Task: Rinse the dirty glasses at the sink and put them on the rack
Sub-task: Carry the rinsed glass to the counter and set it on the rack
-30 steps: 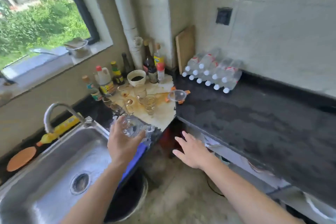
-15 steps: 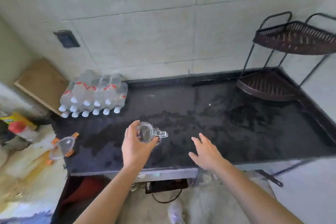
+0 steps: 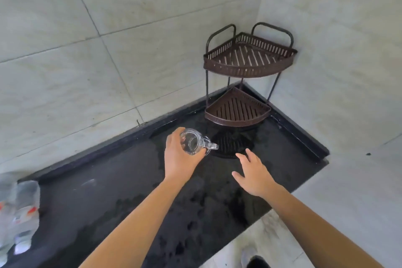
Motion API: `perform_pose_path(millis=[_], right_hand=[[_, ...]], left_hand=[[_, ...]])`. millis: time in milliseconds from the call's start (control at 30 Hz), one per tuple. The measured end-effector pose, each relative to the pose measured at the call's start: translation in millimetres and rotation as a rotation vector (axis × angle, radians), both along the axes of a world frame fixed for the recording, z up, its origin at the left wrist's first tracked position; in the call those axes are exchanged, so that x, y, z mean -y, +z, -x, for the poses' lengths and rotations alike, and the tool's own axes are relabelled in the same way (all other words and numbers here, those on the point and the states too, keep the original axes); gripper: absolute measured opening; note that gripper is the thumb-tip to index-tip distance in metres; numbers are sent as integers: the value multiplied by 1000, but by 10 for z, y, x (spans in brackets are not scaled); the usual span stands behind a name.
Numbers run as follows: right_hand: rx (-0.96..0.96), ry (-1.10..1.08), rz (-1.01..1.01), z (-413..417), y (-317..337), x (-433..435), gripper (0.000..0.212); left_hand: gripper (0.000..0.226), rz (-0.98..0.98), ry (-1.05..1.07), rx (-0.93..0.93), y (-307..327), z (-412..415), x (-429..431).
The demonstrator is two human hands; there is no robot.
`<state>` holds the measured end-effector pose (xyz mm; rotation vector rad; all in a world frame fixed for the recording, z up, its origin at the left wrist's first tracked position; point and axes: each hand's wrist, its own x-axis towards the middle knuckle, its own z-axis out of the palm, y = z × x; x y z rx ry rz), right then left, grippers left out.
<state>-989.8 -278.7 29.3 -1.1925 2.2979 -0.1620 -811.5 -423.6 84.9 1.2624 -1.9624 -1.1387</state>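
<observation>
While our left hand (image 3: 180,156) wraps its fingers round one glass (image 3: 193,142) above the wet counter (image 3: 108,202), short of the rack (image 3: 245,70), and our right hand (image 3: 254,175) hovers, fingers spread, we judge it rinsed but not racked.

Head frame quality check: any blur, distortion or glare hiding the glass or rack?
Head view: wide-angle distortion bends the tile lines; the bottles at the left edge are blurred; the wet counter reflects the rack; the glass in the left hand reads clearly, handle included.
</observation>
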Motion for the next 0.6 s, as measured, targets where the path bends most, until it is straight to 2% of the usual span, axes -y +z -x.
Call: perform_pose_path(millis=[100, 300, 600], right_hand=[[17, -65, 8, 528, -208, 113, 73], [66, -110, 39, 1521, -631, 425, 84], [-86, 142, 90, 2506, -1255, 880, 88]], left_hand=[[68, 17, -65, 19, -137, 658, 124], [76, -58, -10, 89, -556, 1911, 377], [82, 47, 76, 224, -965, 3209, 935]])
